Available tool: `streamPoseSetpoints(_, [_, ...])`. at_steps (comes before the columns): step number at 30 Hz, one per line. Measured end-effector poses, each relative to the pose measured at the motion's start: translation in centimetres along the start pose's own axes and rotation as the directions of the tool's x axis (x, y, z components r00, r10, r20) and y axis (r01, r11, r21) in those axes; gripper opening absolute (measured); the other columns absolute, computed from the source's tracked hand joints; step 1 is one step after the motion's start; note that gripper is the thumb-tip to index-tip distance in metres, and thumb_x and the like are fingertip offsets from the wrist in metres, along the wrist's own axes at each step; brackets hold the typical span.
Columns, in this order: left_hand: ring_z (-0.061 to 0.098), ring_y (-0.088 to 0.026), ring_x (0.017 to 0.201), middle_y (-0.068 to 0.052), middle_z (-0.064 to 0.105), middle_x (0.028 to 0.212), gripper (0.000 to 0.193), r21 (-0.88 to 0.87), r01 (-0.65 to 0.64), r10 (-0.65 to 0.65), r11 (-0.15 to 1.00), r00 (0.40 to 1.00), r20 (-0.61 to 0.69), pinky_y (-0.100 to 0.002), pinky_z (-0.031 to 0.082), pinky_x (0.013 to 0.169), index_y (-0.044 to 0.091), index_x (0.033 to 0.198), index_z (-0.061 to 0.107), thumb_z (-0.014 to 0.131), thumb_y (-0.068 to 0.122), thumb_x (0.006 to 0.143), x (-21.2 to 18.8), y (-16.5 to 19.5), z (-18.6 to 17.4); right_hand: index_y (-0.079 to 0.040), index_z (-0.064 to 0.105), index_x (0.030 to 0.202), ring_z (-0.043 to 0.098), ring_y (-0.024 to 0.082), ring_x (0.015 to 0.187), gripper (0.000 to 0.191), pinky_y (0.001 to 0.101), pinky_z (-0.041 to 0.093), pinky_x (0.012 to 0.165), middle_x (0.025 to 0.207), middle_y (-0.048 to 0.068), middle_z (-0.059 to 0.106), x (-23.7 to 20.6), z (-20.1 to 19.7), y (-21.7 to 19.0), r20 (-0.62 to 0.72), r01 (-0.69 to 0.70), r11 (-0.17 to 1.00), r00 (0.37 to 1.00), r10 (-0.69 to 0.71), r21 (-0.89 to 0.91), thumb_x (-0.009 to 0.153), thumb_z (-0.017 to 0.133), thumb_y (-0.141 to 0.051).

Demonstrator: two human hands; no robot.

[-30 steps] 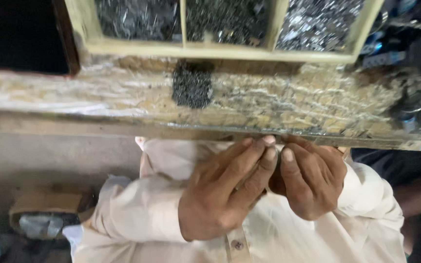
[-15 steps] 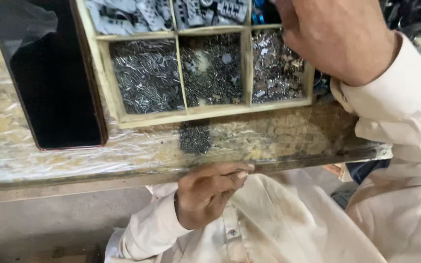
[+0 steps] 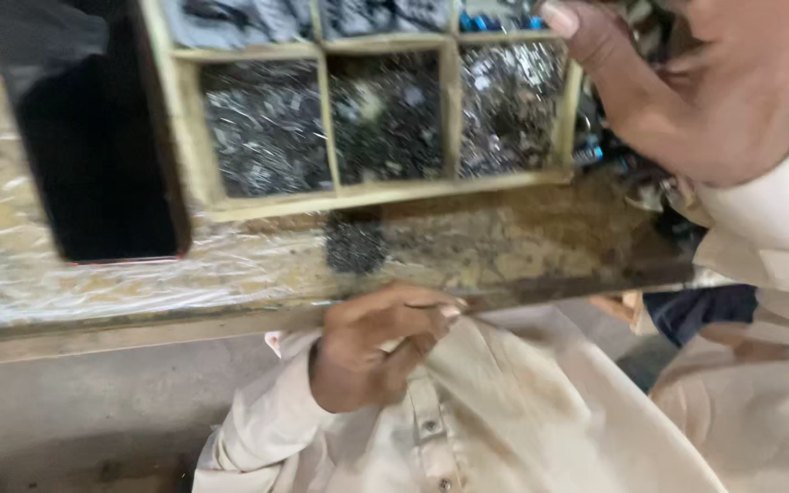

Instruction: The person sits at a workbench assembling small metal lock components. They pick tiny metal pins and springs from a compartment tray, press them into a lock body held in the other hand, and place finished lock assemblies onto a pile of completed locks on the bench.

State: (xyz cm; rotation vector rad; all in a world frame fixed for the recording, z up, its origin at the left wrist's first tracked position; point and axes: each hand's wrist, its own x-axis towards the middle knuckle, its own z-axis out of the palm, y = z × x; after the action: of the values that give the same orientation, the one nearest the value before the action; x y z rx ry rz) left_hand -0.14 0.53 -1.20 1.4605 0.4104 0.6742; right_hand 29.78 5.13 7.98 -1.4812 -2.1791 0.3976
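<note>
Nearest the camera, the left hand sits low against the person's cream shirt, just under the front edge of the table. Its fingers are curled in together, tips pinched near the table's lip; whether anything small is caught between them cannot be told through the blur.

Moving up, the table top is worn wood under a crinkled clear plastic sheet. Right above the left hand lies a small dark pile of tiny metal bits, sitting on the table just in front of the tray.

To the left, a flat black slab, glossy like a phone screen, lies on the table beside the tray.

Further back comes the wooden compartment tray, pale slats dividing it into boxes. Its near row holds three compartments: left one full of grey shiny small nails or pins, middle one darker bits, right one brighter silvery pieces. A far row behind holds greyish items, too blurred to name.

Farthest, upper right, the right hand hangs above the tray's right end, fingers loosely bent, thumb stretched toward the tray's far right compartment. It grips nothing visible.
</note>
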Motion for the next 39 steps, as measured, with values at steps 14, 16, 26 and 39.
streamPoseSetpoints(14, [0.075,-0.035,0.116,-0.022,0.068,0.127,0.029,0.169,-0.054,0.077,0.984,0.988,-0.133,-0.038,0.063,0.097,-0.002,0.118,0.061,0.073,-0.016,0.096,-1.7,0.0,1.2,0.005,0.050,0.128,0.067,0.030,0.113,0.037,0.0573,0.048,0.116,0.109,0.023,0.066,-18.2,13.6,-8.6,-0.108,-0.163,0.672,0.933,0.343,0.722,0.094,0.066,0.005])
streamPoseSetpoints(16, [0.074,-0.036,0.120,-0.019,0.069,0.129,0.028,0.120,0.017,0.000,0.993,0.990,-0.142,-0.038,0.065,0.098,-0.001,0.118,0.061,0.071,-0.014,0.096,-1.6,0.2,1.3,0.003,0.051,0.129,0.067,0.027,0.112,0.039,0.0598,0.051,0.116,0.109,0.023,0.061,-18.1,14.9,-9.3,-0.150,-0.169,0.667,0.908,0.392,0.725,0.093,0.068,0.003])
streamPoseSetpoints(26, [0.074,-0.034,0.113,-0.019,0.068,0.132,0.080,0.152,-0.061,0.063,0.987,0.998,-0.010,-0.039,0.061,0.097,0.000,0.155,0.015,0.072,-0.008,0.099,-4.5,-0.6,0.1,0.010,0.067,0.108,0.067,0.026,0.086,0.028,0.0578,0.051,0.104,0.093,0.020,0.066,-11.9,11.1,-10.3,-0.158,0.222,0.971,0.966,-0.206,0.091,0.090,0.081,-0.006])
streamPoseSetpoints(39, [0.077,-0.024,0.099,-0.007,0.077,0.112,0.028,-0.060,0.377,-0.362,0.924,0.916,0.174,-0.035,0.061,0.087,0.005,0.118,0.069,0.078,0.009,0.092,-1.9,1.3,2.2,-0.001,0.070,0.104,0.067,0.030,0.098,0.022,0.0584,0.040,0.115,0.092,0.013,0.068,-11.3,4.1,-9.2,0.224,0.057,0.972,0.969,-0.109,0.228,0.083,0.071,-0.008])
